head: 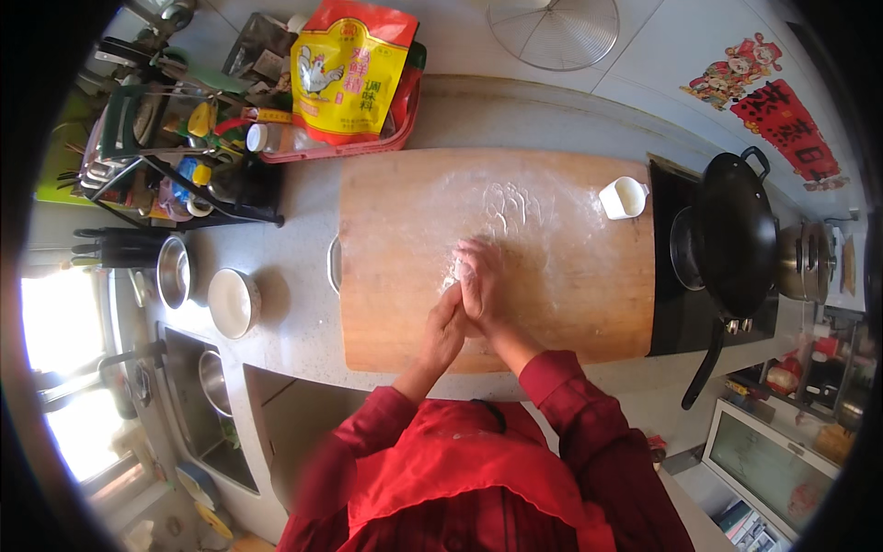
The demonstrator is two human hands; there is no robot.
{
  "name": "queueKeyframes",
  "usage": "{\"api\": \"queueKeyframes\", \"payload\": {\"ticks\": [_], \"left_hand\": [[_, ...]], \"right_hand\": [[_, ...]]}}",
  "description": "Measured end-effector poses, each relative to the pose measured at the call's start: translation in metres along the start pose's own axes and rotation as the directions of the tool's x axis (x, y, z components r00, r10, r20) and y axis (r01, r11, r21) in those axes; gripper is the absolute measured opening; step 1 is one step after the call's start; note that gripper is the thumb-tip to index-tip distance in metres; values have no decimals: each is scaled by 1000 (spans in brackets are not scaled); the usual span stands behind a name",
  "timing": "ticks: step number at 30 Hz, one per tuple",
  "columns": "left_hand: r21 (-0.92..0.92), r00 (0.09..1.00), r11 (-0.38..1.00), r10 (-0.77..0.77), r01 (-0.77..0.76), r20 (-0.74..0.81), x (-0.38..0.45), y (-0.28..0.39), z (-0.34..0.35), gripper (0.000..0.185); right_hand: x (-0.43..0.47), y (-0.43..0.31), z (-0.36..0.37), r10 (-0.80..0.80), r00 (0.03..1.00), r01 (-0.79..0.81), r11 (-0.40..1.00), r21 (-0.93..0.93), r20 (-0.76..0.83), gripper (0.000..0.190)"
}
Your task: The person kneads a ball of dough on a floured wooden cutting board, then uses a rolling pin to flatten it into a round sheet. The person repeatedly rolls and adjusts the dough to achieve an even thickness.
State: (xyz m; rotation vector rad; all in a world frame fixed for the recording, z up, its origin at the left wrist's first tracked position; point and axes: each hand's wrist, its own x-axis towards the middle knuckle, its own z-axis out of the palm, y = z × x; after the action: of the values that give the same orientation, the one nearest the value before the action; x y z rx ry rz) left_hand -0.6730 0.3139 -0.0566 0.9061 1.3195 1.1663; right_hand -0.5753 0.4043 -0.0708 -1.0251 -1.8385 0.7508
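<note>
Above the middle of a large wooden board (400,207), my left hand (447,324) and my right hand (481,279) are pressed together. The right hand lies over the fingers of the left, and its own fingers point away from me. Whether something lies between or under the palms cannot be seen. White flour (514,207) is smeared and streaked on the board beyond the hands, with a small white patch just left of the fingertips. At the board's far right corner stands a white cup (623,198) with pale contents.
Right of the board, a black wok (735,234) rests on the dark cooktop (672,317). Left are a white bowl (234,303), a steel bowl (174,272) and a sink (207,414). A pink basket (345,150) with a yellow seasoning bag (352,76) stands behind, beside a crowded rack (207,200).
</note>
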Motion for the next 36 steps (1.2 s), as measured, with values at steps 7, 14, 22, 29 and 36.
{"api": "queueKeyframes", "payload": {"ticks": [7,14,22,29,36], "left_hand": [[-115,984,978,-175,175,5,48,23,-1,42],[-158,976,987,-52,18,-210,15,26,14,29],[94,1000,996,-3,5,-13,-25,-10,-2,36],[-263,977,951,-192,162,-94,9,15,-3,40],[-173,969,978,-148,114,-198,23,24,-2,49]], "right_hand": [[39,20,1,-106,994,104,993,-48,-30,24],[20,-54,7,292,956,-277,927,252,-23,34],[-19,-26,-5,60,998,-60,996,-64,-12,36],[25,3,11,-89,996,89,988,-123,3,33],[37,-59,13,230,973,-228,962,150,6,38]]}}
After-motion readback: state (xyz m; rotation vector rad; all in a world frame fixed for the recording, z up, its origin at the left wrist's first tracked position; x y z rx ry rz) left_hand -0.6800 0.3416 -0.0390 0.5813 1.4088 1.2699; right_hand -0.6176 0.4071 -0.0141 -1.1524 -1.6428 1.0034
